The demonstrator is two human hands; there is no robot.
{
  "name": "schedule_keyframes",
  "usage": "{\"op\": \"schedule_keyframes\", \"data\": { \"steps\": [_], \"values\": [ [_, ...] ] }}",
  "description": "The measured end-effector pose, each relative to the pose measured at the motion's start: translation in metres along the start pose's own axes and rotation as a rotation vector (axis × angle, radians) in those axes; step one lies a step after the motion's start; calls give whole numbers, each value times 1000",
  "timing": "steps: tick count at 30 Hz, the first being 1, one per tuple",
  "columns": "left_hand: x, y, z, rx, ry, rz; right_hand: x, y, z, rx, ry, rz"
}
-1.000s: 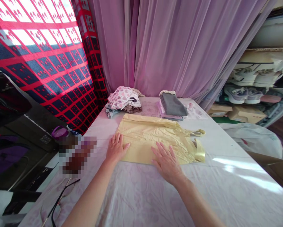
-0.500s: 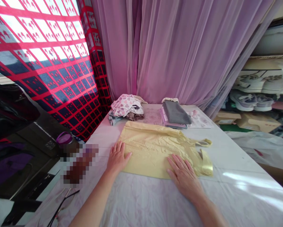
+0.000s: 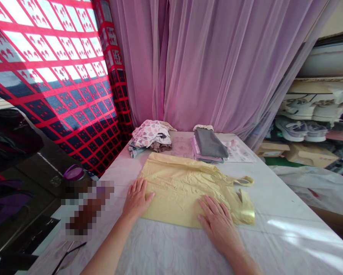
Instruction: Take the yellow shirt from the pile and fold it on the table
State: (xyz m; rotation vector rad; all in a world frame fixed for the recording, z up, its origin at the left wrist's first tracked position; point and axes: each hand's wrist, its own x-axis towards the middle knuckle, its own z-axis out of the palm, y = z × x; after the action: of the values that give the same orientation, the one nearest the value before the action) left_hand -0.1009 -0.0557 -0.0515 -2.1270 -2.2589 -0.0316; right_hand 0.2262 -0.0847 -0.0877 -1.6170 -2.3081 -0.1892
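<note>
A yellow garment with a strap (image 3: 177, 191) lies spread and wrinkled on the cloth-covered table (image 3: 165, 252), its folded edge at the back and its strap at the right. My left hand (image 3: 136, 200) rests flat on its left edge, fingers stretched out. On the lower right part lies my right hand (image 3: 217, 219), palm down with the fingers apart. Neither hand grips the fabric.
Behind the garment are a crumpled clothes pile (image 3: 151, 137) at left and a folded stack with grey cloth on top (image 3: 210, 143) at right. Glasses (image 3: 68, 254) and a purple-lidded jar (image 3: 75, 175) are at the left. Shoes (image 3: 300, 128) fill a right-hand shelf.
The camera view has shifted slightly, so the table and its things appear a little lower and further left. Both hands stay flat on the yellow garment, which looks the same.
</note>
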Motion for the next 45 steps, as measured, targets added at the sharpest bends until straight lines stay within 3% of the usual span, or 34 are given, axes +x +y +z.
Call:
{"op": "schedule_keyframes", "data": {
  "steps": [13,24,45],
  "values": [
    [3,1,-4,25,-26,-8,4,-10,-27,44,-133,68],
    [-1,4,-12,5,-34,0,2,-6,-16,69,-79,66],
    [-3,3,-4,-61,45,6,0,3,-3,52,-39,47]
  ]
}}
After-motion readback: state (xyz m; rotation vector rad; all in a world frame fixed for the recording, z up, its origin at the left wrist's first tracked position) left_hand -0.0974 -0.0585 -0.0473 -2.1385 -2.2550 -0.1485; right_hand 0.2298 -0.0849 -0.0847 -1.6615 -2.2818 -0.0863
